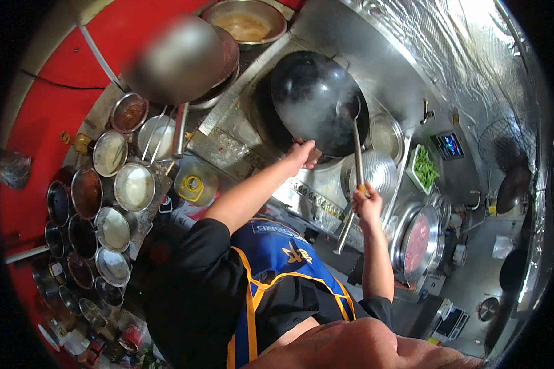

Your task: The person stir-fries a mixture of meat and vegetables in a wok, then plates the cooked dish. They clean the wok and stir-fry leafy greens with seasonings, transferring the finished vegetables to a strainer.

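A large black wok (311, 99) stands tilted on the metal stove, with steam in and above it. My left hand (303, 153) is closed on the wok's near rim, with a dark brown cloth (313, 158) between hand and rim. In my right hand (367, 201) is the wooden end of the handle of a long metal ladle (358, 147). The ladle's round bowl is over the wok's right inner side. Just behind my right hand lies a perforated metal strainer (376, 173), its handle pointing down to the left. Steam partly veils the wok's inside.
Left are several metal seasoning pots (135, 187) and a clear tub (195, 186) with yellow rings. A pan of brown liquid (244, 25) stands at the top. On the right are a metal pot (388, 133), a tray of green vegetables (424, 169) and a bowl of pinkish contents (418, 242).
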Demonstrator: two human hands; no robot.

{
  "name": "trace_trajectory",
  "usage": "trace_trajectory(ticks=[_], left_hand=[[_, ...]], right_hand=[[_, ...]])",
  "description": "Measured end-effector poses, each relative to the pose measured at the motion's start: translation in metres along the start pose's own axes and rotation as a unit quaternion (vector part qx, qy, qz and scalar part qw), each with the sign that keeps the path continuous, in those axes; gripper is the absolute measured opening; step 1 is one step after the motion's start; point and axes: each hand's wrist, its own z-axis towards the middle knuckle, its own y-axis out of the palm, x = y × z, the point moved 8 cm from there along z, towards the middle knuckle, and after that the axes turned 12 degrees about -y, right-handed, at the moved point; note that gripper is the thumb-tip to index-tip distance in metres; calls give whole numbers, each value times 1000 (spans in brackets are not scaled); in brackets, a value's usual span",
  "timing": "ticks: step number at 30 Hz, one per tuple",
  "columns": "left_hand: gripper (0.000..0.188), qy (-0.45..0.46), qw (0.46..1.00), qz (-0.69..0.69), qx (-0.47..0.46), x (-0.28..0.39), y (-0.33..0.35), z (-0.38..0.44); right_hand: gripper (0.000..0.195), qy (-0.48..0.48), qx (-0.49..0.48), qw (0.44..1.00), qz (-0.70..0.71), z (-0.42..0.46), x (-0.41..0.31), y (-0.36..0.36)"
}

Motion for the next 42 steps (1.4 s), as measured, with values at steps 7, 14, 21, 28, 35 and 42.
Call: trace_trajectory(ticks=[7,14,21,28,35,42], left_hand=[[39,-20,993,107,-50,-29,-64,-84],[29,33,982,-175,60,-65,-236,-212],[21,285,868,167,372,28,-270,-356],[57,206,549,543,602,93,-270,-362],[80,135,578,546,592,84,-294,-330],[80,125,580,550,588,87,-302,-333]], right_hand=[[10,196,-161,892,374,8,-43,99],[10,141,-258,580,760,69,-115,145],[25,-74,-161,970,169,98,-151,183],[14,-131,-264,955,44,200,-176,324],[8,-105,-221,970,-2,255,-185,449],[12,-26,-250,962,107,233,-179,481]])
